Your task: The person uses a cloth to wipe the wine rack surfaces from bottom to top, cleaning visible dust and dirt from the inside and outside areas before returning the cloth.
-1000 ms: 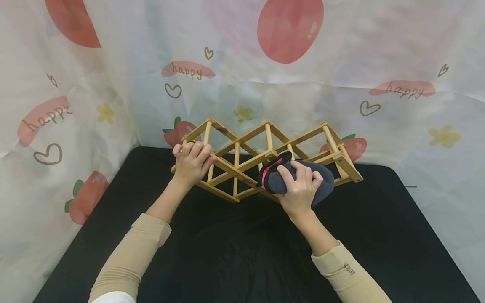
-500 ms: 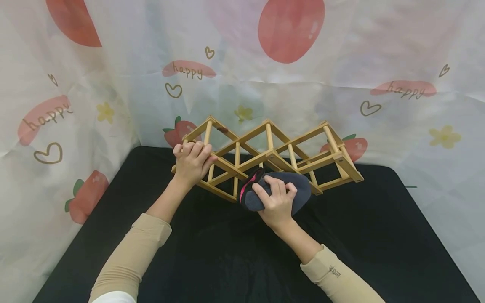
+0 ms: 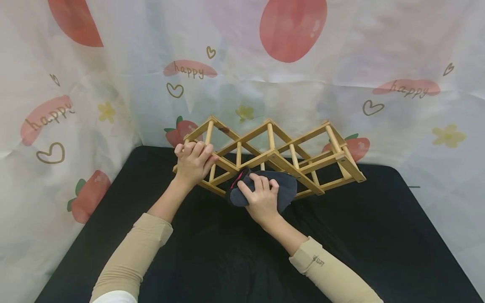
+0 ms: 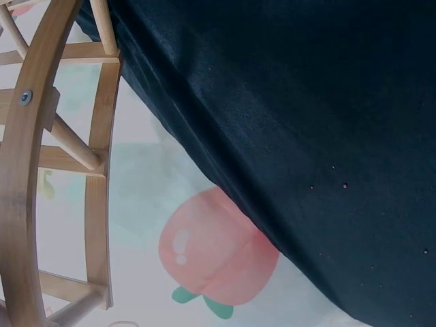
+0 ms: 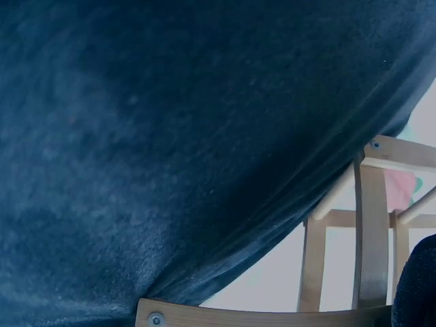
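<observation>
A wooden lattice rack [image 3: 270, 155], with crossing slats joined by round dowels, stands stretched out on the black cloth. My left hand [image 3: 191, 166] grips its left end, fingers curled over the top bars. My right hand [image 3: 261, 198] holds a dark blue slipper [image 3: 286, 187] with a black and pink edge, fingers bent over its upper side. The slipper is in front of the rack's lower middle and covers part of it; whether they touch I cannot tell. In the left wrist view rack slats [image 4: 24, 191] fill the left side. The slipper's edge [image 5: 417, 286] shows in the right wrist view's lower right corner.
Black cloth [image 3: 212, 261] covers the table in front of the rack. Behind and to the left hangs a pale curtain [image 3: 303, 101] printed with fruit, hearts and "happy", close behind the rack.
My right hand has carried the slipper left and somewhat toward me, from the rack's right-middle to in front of its lower middle. The left hand and the rack stay in place.
</observation>
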`<state>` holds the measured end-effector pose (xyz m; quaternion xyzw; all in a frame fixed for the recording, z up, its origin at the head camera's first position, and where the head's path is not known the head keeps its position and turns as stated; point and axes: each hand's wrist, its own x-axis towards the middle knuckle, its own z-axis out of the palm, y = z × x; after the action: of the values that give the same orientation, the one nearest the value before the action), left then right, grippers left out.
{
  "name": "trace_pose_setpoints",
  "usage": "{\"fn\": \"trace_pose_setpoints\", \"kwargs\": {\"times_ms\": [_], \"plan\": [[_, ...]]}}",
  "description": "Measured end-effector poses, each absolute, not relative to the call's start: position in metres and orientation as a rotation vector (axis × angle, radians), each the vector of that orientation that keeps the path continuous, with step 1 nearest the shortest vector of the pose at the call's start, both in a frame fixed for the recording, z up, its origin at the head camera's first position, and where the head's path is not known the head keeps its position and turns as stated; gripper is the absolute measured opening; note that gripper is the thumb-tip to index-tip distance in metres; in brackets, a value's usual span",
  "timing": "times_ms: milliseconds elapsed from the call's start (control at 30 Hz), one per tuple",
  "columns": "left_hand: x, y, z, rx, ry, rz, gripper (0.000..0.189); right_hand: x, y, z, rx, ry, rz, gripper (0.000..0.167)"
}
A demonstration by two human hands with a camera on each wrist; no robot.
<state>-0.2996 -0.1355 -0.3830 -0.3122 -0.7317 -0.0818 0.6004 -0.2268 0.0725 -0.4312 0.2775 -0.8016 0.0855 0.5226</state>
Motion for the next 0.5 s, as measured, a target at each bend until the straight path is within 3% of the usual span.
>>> {"fn": "trace_pose_setpoints", "kwargs": {"times_ms": [200,500], "plan": [[-0.2997,-0.1353,-0.3817,-0.737,-1.678,-0.207,0.038,-0.2287,0.0706,-0.4344,0.617,-1.949,0.136,0.011],[-0.3009,-0.1351,-0.3812,-0.755,-1.667,-0.227,0.04,-0.2297,0.0698,-0.4335,0.564,-1.983,0.037,0.028]]}}
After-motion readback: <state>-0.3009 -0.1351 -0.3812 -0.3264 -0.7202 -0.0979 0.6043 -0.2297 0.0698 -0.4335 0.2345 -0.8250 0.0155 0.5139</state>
